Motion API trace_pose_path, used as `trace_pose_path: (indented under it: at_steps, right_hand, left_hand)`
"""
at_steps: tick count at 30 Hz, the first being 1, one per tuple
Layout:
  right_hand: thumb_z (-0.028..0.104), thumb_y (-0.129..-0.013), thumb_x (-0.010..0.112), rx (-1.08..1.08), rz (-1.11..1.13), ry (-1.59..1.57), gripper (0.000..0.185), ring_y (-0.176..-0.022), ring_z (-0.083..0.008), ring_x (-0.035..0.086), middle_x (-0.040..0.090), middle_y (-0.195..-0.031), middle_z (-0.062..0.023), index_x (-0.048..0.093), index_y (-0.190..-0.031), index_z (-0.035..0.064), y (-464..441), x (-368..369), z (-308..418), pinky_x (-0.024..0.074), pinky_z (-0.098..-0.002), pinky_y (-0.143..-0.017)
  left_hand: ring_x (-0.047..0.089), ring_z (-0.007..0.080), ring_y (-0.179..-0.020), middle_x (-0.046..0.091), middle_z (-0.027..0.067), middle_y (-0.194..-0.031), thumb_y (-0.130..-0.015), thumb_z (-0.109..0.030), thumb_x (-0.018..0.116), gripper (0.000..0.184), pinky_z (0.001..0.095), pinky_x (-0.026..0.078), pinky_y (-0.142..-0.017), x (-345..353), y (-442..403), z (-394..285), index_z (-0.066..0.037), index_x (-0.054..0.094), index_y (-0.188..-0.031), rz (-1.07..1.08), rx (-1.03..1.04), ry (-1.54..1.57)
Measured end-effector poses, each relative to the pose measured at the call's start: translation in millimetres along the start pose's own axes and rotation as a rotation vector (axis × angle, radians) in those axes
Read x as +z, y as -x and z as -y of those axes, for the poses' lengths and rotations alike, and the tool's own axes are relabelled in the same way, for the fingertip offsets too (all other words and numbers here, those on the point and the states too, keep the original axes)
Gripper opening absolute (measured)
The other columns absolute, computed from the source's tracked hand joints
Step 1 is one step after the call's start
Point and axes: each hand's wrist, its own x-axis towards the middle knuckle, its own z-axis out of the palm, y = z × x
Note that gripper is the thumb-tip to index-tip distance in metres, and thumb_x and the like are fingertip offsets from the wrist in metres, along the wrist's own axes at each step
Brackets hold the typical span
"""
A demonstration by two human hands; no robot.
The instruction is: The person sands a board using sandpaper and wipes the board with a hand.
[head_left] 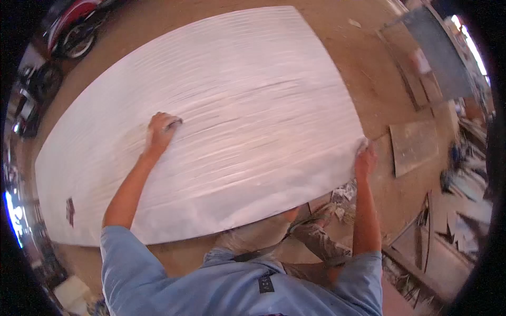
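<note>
A large white panel [253, 131] with streaky ridges and a whitish, dusty surface spreads out before me. My left hand [162, 129] presses on its middle left part, fingers closed over a small dark-edged piece that looks like folded sandpaper [174, 124]; most of it is hidden under the fingers. At the panel's near right corner, my right hand [365, 158] is closed round the edge, with the fingertips on top. A small dark reddish-brown piece [70, 211] lies on the panel's left end.
A red motorcycle [76, 31] stands at the upper left, with more dark machines below it. On the brown floor to the right lies a flat board [414, 147]. Scrap pieces [469, 184] and a frame [421, 231] crowd the far right. A grey sheet [440, 52] leans behind.
</note>
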Motion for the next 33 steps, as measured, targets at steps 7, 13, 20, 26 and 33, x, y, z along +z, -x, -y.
trace_pose_path:
  at_steps: [7, 13, 20, 26, 33]
  right_hand:
    - [0.037, -0.096, 0.042, 0.203, 0.069, -0.154, 0.048, -0.101, -0.0441, 0.058, 0.062, -0.109, -0.0258, 0.051, -0.128, 0.0023, -3, -32, 36, 0.0442, -0.0497, -0.09]
    - [0.033, -0.096, 0.043, 0.271, 0.185, -0.137, 0.044, -0.101, -0.0456, 0.057, 0.061, -0.11, -0.0267, 0.054, -0.123, 0.0007, -10, -59, 47, 0.0455, -0.0494, -0.085]
    - [0.035, -0.095, 0.045, 0.275, 0.157, -0.273, 0.042, -0.1, -0.0417, 0.059, 0.063, -0.106, -0.0246, 0.056, -0.118, 0.0018, -5, -54, 44, 0.0459, -0.0493, -0.086]
    - [0.034, -0.094, 0.046, 0.275, 0.158, -0.325, 0.037, -0.094, -0.0415, 0.061, 0.064, -0.102, -0.0235, 0.057, -0.114, 0.0043, -7, -61, 48, 0.0461, -0.0503, -0.083]
    - [0.035, -0.093, 0.048, 0.296, 0.144, -0.219, 0.038, -0.092, -0.0418, 0.062, 0.065, -0.101, -0.0224, 0.057, -0.114, 0.0052, -9, -51, 42, 0.0469, -0.0513, -0.08]
  left_hand:
    - [0.056, 0.0296, -0.081, 0.06, 0.0101, -0.078, -0.079, -0.017, 0.066, 0.011, 0.0412, 0.044, -0.076, 167, -177, -194, -0.007, 0.068, -0.083, -0.056, 0.216, 0.207]
    - [0.059, 0.0327, -0.087, 0.063, 0.0147, -0.082, -0.075, -0.021, 0.061, 0.014, 0.0446, 0.045, -0.075, 289, -318, -325, -0.009, 0.068, -0.079, -0.094, 0.246, 0.079]
    - [0.063, 0.0373, -0.085, 0.066, 0.0204, -0.087, -0.073, -0.026, 0.062, 0.028, 0.0452, 0.05, -0.077, 234, -293, -306, -0.004, 0.07, -0.088, 0.244, 0.212, 0.345]
    - [0.062, 0.0361, -0.084, 0.066, 0.0209, -0.086, -0.074, -0.026, 0.064, 0.03, 0.0438, 0.049, -0.076, 186, -231, -246, -0.003, 0.069, -0.091, 0.36, 0.222, 0.046]
    - [0.062, 0.0352, -0.08, 0.065, 0.0171, -0.081, -0.073, -0.028, 0.065, 0.026, 0.043, 0.048, -0.071, 204, -223, -249, -0.004, 0.069, -0.084, 0.199, 0.198, 0.401]
